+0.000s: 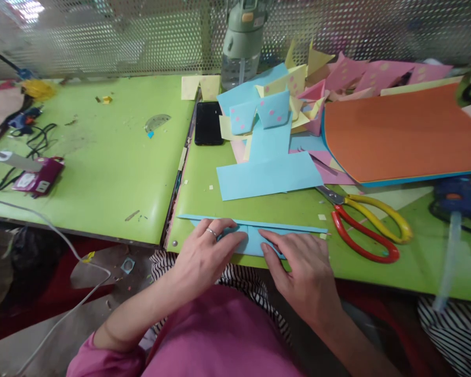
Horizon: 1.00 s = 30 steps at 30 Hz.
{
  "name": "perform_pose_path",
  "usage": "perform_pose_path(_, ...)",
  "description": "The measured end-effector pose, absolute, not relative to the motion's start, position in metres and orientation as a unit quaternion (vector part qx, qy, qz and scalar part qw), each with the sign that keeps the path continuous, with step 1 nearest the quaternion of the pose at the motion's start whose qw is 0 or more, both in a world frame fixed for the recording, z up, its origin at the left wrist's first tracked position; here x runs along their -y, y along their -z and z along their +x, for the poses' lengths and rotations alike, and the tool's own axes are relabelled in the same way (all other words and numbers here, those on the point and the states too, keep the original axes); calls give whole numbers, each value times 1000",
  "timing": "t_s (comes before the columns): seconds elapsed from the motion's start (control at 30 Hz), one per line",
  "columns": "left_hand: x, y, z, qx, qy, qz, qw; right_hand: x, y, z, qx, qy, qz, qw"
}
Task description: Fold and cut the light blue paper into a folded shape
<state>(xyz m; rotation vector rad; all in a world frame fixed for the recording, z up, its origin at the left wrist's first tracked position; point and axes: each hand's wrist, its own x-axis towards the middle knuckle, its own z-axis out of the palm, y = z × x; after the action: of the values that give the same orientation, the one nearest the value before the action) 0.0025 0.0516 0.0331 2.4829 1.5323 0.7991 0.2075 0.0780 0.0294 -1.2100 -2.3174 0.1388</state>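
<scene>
A sheet of light blue paper (255, 242) lies at the front edge of the green table, with a narrow folded strip along its far side. My left hand (204, 251) has its fingers bent over the paper's left part, gripping it near the fold; a ring shows on one finger. On the right part, my right hand (300, 262) holds the paper down between index finger and thumb. Its other fingers are partly hidden. Just beyond lies a flat blue paper strip (269, 175). Scissors (365, 220) with one red and one yellow handle rest to the right of my right hand.
Behind are a black phone (209, 123), a water bottle (241, 47) and dotted paper pieces (272, 109). Orange sheets (404, 136) lie at right, near a blue glue gun (455, 201). A purple power box (39, 175) sits left; a table seam (178, 178) runs between.
</scene>
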Motion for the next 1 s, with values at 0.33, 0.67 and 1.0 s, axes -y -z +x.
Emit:
perform_pose_path(0.33, -47, -25, -2, -455, -228, 859, 56, -78, -25, 206, 854, 3, -437, 284)
perform_pose_path(0.67, -32, -30, -6, -438, -209, 873, -50, -75, -21, 214, 882, 0, -402, 247)
perform_pose_path(1.0, -13, -20, 4, -490, -189, 848, -75, -69, -20, 215, 874, 30, -393, 284)
